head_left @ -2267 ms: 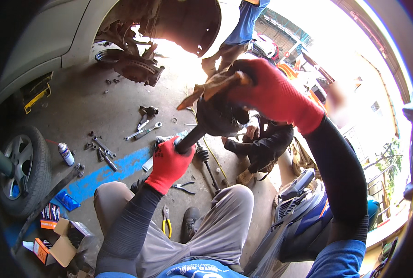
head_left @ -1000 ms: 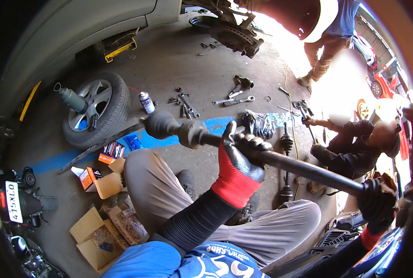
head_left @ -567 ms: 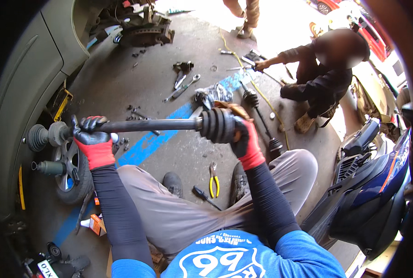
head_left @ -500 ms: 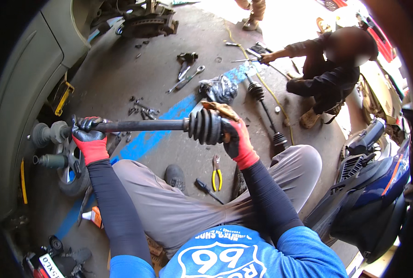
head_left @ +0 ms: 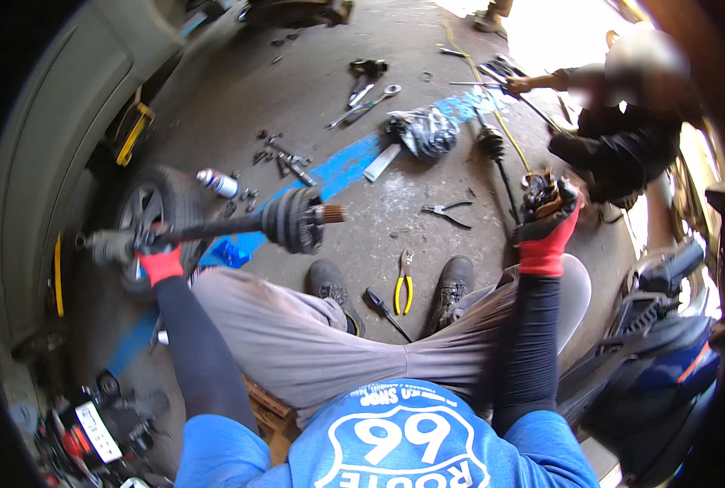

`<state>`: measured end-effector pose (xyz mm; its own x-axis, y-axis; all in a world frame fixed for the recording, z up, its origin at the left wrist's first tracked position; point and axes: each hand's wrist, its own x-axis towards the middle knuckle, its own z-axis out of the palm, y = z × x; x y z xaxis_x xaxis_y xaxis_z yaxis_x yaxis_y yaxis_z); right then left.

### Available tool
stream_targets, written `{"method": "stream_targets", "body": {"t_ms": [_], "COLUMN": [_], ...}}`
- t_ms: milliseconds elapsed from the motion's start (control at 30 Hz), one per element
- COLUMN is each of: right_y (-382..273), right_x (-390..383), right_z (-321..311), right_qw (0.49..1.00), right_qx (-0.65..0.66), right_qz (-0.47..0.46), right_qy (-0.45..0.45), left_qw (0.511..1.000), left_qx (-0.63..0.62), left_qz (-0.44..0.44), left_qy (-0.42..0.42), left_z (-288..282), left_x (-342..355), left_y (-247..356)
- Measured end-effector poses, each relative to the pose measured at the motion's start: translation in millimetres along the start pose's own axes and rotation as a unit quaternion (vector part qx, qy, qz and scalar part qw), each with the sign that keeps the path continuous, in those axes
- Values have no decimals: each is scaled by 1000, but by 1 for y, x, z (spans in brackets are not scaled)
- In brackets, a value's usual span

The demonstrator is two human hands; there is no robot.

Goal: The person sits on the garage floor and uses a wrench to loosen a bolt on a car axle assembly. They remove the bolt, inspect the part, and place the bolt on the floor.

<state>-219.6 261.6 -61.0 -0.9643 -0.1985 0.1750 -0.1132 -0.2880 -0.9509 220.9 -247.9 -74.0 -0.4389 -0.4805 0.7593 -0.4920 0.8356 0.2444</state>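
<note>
My left hand (head_left: 158, 257), in a red-and-black glove, grips a drive axle (head_left: 224, 225) near its left joint. The axle lies level across my view; its right end has a black ribbed boot (head_left: 289, 220) and a bare splined tip (head_left: 332, 213). My right hand (head_left: 548, 229) is closed on a crumpled, greasy brown rag (head_left: 541, 189), apart from the axle and out to the right. A second axle (head_left: 505, 183) lies on the floor behind that hand. Yellow-handled pliers (head_left: 403, 289) lie between my shoes, beside a black tool (head_left: 381, 306).
A car body (head_left: 62, 114) is at left, with a loose wheel (head_left: 147, 187) and spray can (head_left: 216, 183). Wrenches (head_left: 362, 106) and a plastic bag (head_left: 423, 130) lie ahead. A co-worker (head_left: 614, 154) crouches at right holding tools, near motorbike bodywork (head_left: 663, 358).
My right hand has left the axle's right end and moved rightward with the rag, exposing the splined tip. My left hand still holds the axle, which sits slightly lower at its left.
</note>
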Motion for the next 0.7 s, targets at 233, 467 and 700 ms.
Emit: {"method": "stream_targets", "body": {"t_ms": [233,467,700], "right_y": [75,79,167], "right_x": [-1,-12,-30], "right_z": [9,66,65], "right_qw": [913,817,841], "right_qx": [174,320,188], "right_qz": [358,453,489], "right_qy": [-89,-155,-134], "left_qw": [945,934,923], "left_qx": [283,351,332], "left_qz": [154,36,-169], "left_qy": [-48,-47,-100], "left_z": [-29,-35,-9], "left_x": [-16,-14,4], "left_y": [-3,26,59]}}
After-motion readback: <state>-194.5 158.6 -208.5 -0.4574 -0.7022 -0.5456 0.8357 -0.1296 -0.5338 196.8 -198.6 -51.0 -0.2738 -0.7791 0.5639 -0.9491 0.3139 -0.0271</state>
